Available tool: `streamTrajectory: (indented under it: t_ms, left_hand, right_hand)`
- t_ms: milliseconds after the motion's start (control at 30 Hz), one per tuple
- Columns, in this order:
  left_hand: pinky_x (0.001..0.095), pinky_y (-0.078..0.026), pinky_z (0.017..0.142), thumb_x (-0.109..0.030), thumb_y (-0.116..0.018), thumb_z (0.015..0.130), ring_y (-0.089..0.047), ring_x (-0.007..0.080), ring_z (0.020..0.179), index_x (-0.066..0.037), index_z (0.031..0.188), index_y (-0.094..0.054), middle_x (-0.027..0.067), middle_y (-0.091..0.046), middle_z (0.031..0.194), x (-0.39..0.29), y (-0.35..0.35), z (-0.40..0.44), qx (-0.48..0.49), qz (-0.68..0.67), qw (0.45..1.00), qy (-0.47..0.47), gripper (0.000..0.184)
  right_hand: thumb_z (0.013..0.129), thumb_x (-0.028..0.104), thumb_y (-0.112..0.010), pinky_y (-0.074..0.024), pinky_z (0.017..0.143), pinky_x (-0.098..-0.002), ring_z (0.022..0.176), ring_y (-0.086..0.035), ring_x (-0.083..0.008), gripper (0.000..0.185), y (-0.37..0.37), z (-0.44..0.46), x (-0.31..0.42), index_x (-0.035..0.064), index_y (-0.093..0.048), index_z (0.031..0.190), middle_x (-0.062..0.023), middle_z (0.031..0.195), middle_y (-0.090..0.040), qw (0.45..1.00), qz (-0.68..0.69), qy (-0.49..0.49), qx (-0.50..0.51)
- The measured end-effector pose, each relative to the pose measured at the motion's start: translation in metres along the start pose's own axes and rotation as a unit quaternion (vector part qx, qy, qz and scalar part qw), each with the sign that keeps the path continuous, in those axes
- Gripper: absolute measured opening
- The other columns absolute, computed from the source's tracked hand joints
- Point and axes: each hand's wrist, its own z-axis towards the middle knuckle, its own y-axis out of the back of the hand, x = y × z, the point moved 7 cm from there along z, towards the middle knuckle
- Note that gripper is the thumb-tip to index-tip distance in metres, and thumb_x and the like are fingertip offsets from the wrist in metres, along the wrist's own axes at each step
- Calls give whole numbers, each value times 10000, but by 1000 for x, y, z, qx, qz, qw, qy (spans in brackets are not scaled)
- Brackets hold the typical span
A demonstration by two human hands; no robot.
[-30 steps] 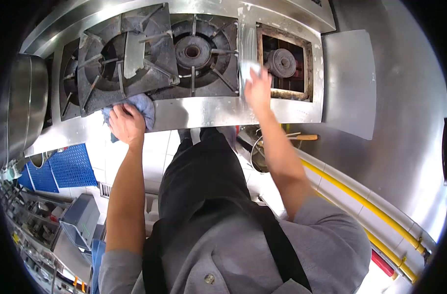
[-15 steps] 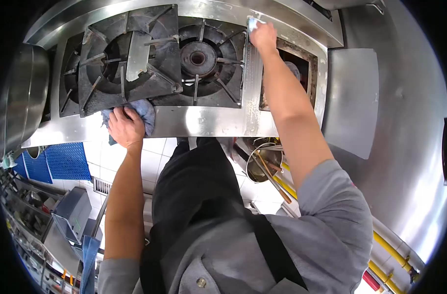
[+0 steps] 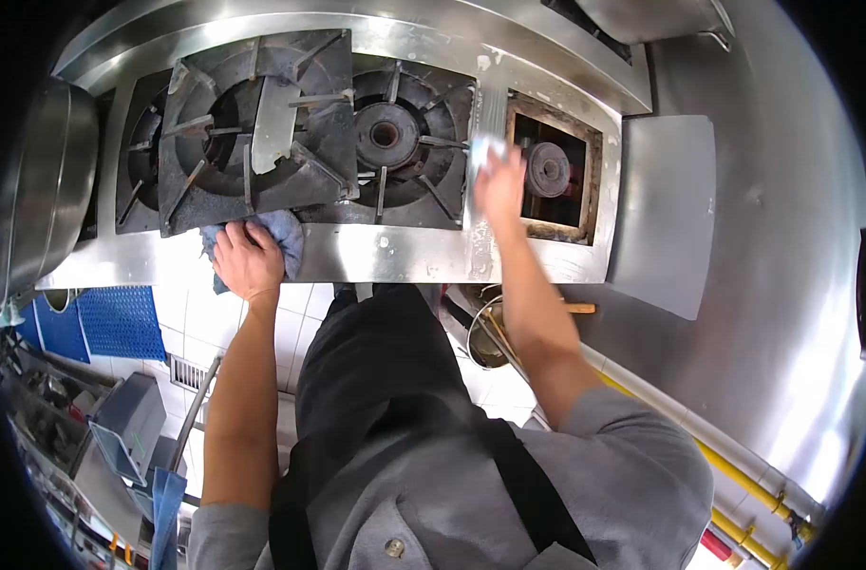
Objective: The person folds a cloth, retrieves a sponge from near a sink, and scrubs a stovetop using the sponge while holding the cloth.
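Observation:
My left hand (image 3: 250,258) presses on a crumpled blue-grey cloth (image 3: 286,242) at the front edge of the steel stove (image 3: 357,249), its fingers bent over the cloth. My right hand (image 3: 499,190), somewhat blurred, holds a small white and pale blue pad (image 3: 487,150) against the steel strip between the middle burner (image 3: 385,136) and the open burner well (image 3: 548,169). Wet or soapy streaks show on that strip. A loose black grate (image 3: 200,185) lies over the left burners, with a flat metal plate (image 3: 276,128) on it.
A large steel pot (image 3: 44,180) stands at the left. Right of the stove is a grey sheet (image 3: 668,209) on a steel surface. Below the front edge hangs or stands a container (image 3: 485,332) with handled tools. Yellow pipes (image 3: 737,470) run at lower right.
My right hand went to the far end of the steel strip and is now back toward its middle with the pad. My left hand has stayed on the cloth while the view shifted.

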Motion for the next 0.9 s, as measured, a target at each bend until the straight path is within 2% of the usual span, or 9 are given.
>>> streamTrajectory:
  t_ms: [133, 233, 300, 500, 567, 667, 767, 833, 900]
  left_hand:
    - [508, -433, 778, -313, -539, 943, -586, 378, 893, -86, 955, -596, 143, -598, 944, 1, -1, 0, -18, -7, 1000, -13, 235]
    - [496, -437, 786, -318, -535, 940, -592, 370, 896, -93, 961, -609, 138, -602, 946, 1, -3, -1, -14, 16, 1000, -9, 238]
    - [495, -437, 789, -321, -535, 941, -595, 365, 900, -99, 962, -613, 133, -604, 946, 1, -1, -2, -10, 15, 1000, -11, 236]
    - [490, -439, 793, -340, -533, 944, -607, 348, 917, -115, 972, -618, 116, -611, 949, 1, -2, -1, -23, 8, 1000, -14, 242]
    - [504, -447, 822, -347, -520, 957, -607, 376, 930, -81, 981, -625, 151, -624, 967, 0, 0, -2, -16, 11, 1000, -6, 287]
    - [502, -445, 808, -357, -522, 951, -609, 367, 922, -94, 975, -617, 140, -619, 960, 3, -4, -2, -16, 13, 1000, -12, 281]
    - [501, -445, 790, -364, -526, 943, -613, 359, 911, -104, 967, -612, 130, -616, 948, 5, -9, -1, -27, 26, 999, -18, 275]
    - [504, -447, 793, -369, -525, 941, -616, 360, 918, -103, 967, -615, 131, -621, 955, 4, -8, -2, -27, 36, 999, -19, 282]
    - [507, -451, 805, -373, -526, 937, -621, 358, 939, -101, 970, -620, 131, -632, 976, 5, -8, -3, -21, 36, 999, -9, 290]
  right_hand:
    - [841, 180, -629, -443, 986, -486, 1126, -538, -418, 398, -36, 156, -10, 15, -681, 1199, -225, 1328, -545, 996, -61, 55, 37]
    - [854, 186, -619, -449, 976, -495, 1120, -539, -431, 396, -43, 180, -23, 25, -678, 1211, -231, 1327, -544, 997, -53, 39, 36]
    - [859, 181, -617, -450, 975, -498, 1115, -541, -437, 396, -38, 151, -19, 33, -675, 1221, -243, 1325, -539, 999, -30, 11, 29]
    - [798, 62, -653, -448, 1011, -505, 1156, -513, -452, 472, 10, -70, 2, 71, -658, 1270, -264, 1291, -523, 1000, 19, 10, -10]
    - [804, 57, -650, -443, 1025, -511, 1151, -512, -459, 483, 23, -129, 9, 74, -646, 1287, -273, 1331, -498, 999, 23, 4, 26]
    - [811, 49, -648, -438, 1039, -520, 1155, -513, -461, 500, 45, -167, -15, 66, -629, 1310, -266, 1331, -490, 998, 44, -11, 45]
    - [821, 52, -599, -437, 1013, -510, 1158, -511, -456, 484, 43, -171, -27, -24, -602, 1299, -286, 1343, -487, 988, -25, -138, 66]
    - [823, 82, -597, -426, 998, -501, 1125, -499, -432, 498, 26, -172, 21, -41, -582, 1305, -287, 1262, -501, 990, -119, 18, 67]
    - [816, 68, -593, -423, 994, -487, 1101, -495, -415, 491, 9, -175, 52, -42, -587, 1294, -269, 1245, -505, 996, -70, 5, 56]
